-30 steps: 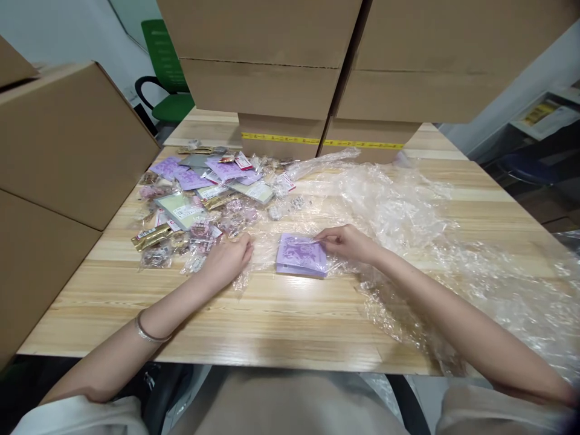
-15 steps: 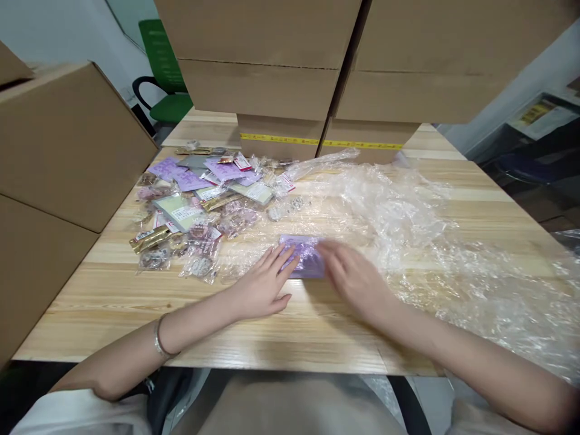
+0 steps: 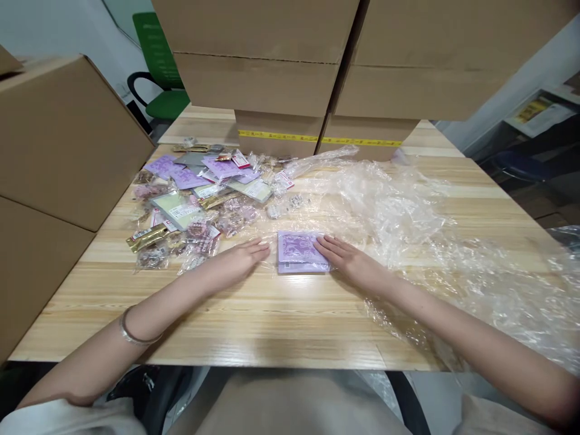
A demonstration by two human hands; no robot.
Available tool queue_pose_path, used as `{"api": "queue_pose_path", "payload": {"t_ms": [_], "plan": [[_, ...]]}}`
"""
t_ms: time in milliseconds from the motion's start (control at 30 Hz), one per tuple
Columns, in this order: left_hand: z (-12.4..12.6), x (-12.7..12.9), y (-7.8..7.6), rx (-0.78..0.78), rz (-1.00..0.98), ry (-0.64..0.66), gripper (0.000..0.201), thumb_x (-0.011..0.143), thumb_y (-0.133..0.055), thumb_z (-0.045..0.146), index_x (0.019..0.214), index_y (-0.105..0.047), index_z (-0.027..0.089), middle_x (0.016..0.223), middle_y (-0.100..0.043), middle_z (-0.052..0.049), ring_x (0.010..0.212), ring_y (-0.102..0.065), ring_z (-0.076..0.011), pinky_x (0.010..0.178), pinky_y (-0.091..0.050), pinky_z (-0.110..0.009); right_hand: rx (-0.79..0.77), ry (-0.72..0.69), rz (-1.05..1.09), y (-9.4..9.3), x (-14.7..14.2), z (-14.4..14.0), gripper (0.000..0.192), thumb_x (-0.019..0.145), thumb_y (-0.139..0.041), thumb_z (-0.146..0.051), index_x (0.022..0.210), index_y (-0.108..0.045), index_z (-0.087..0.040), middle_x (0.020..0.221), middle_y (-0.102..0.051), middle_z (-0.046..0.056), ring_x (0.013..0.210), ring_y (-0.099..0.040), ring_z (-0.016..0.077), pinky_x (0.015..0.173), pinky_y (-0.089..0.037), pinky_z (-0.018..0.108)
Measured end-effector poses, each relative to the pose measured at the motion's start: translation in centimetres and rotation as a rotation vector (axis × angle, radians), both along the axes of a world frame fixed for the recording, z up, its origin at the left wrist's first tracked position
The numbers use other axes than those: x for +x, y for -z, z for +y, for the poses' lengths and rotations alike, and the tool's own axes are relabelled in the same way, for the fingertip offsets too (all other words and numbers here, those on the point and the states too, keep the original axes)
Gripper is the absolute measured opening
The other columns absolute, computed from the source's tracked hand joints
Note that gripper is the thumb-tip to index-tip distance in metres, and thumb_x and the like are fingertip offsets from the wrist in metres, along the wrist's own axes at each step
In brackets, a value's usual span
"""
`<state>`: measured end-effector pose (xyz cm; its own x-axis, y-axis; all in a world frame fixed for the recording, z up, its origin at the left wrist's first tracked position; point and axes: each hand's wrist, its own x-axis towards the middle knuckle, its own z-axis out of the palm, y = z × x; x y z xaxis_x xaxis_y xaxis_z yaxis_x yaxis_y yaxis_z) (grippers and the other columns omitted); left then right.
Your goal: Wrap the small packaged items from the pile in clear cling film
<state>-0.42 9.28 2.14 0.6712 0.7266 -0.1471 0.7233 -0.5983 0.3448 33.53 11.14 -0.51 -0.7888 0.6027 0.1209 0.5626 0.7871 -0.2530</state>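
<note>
"Checking the head view: any change against half a second ago?"

"Yes: lifted off the purple packet (image 3: 299, 249) with the left hand (image 3: 238, 261), and set down just left of it. Settled on its right edge with the right hand (image 3: 351, 260), blurred back then."

"Gripping anything?"

"On the right, not clenched: resting straight fingers on top of the packet. On the left, stretching fingers close together; can't tell whether pinching any film."

"And the packet's place?"

"Lying between both hands, on the wooden table (image 3: 254, 326)."

"Materials, shapes?"

"Flat and near-rectangular for the packet, printed in darker purple, with a paler strip along the near side. Crinkled, glossy and see-through for the clear film (image 3: 389, 205), sprawling to the right. Pale, smooth and streaked with grain for the table. To the left, heaped together: shiny gold wrappers (image 3: 147, 237), flat greenish packets (image 3: 179, 208), more purple packets (image 3: 185, 175). Behind, stiff and matte: cardboard boxes (image 3: 258, 84)."
</note>
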Motion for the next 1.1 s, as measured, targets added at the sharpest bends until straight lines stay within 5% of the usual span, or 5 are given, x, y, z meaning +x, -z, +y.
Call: {"api": "queue_pose_path", "payload": {"t_ms": [233, 500, 733, 867, 1100], "plan": [[-1.2, -4.5, -3.6, -0.341, -0.177, -0.103, 0.033, 0.099, -0.043, 0.034, 0.118, -0.069, 0.028, 0.122, -0.070, -0.003, 0.107, -0.068, -0.0210, 0.090, -0.053, -0.032, -0.320, 0.048, 0.153, -1.6, 2.6, 0.5, 0.042, 0.098, -0.043, -0.019, 0.136, -0.057, -0.027, 0.133, -0.062, 0.003, 0.119, -0.062, 0.0205, 0.104, -0.052, 0.040], [-2.4, -5.2, -1.8, -0.259, -0.460, -0.483, 0.039, 0.096, -0.045, 0.051, 0.104, -0.068, 0.021, 0.104, -0.071, -0.004, 0.094, -0.065, -0.0205, 0.084, -0.050, -0.029, -0.656, 0.279, 0.347, -2.3, 2.2, 0.6, 0.042, 0.100, -0.040, -0.049, 0.104, -0.072, -0.022, 0.110, -0.073, 0.006, 0.102, -0.069, 0.0223, 0.094, -0.053, 0.040], [-1.7, -3.8, 0.2, -0.094, -0.493, -0.645, 0.041, 0.098, -0.036, 0.053, 0.100, -0.059, 0.019, 0.079, -0.061, 0.000, 0.072, -0.056, -0.0172, 0.069, -0.047, -0.027, -0.571, 0.457, 0.319, -0.9, 0.6, 1.3, 0.047, 0.097, -0.035, -0.057, 0.072, -0.054, -0.022, 0.068, -0.068, 0.002, 0.068, -0.065, 0.0194, 0.068, -0.049, 0.032], [-1.9, -4.0, 0.9, -0.021, -0.327, -0.580, 0.038, 0.099, -0.033, 0.045, 0.106, -0.059, 0.018, 0.095, -0.068, -0.006, 0.088, -0.062, -0.0226, 0.079, -0.048, -0.031, -0.415, 0.468, 0.070, -0.4, 0.8, 1.2, 0.051, 0.095, -0.037, -0.059, 0.061, -0.045, -0.023, 0.049, -0.053, -0.001, 0.050, -0.054, 0.0166, 0.054, -0.036, 0.029], [-3.3, -3.6, 0.8, 0.150, 0.030, -0.417, 0.031, 0.096, -0.037, 0.025, 0.117, -0.059, 0.018, 0.111, -0.064, -0.013, 0.098, -0.064, -0.0280, 0.086, -0.051, -0.044, -0.058, 0.581, -0.241, -2.3, 1.5, 0.1, 0.033, 0.088, -0.054, -0.050, 0.075, -0.062, -0.021, 0.074, -0.069, 0.009, 0.064, -0.063, 0.0252, 0.056, -0.044, 0.036]]}}
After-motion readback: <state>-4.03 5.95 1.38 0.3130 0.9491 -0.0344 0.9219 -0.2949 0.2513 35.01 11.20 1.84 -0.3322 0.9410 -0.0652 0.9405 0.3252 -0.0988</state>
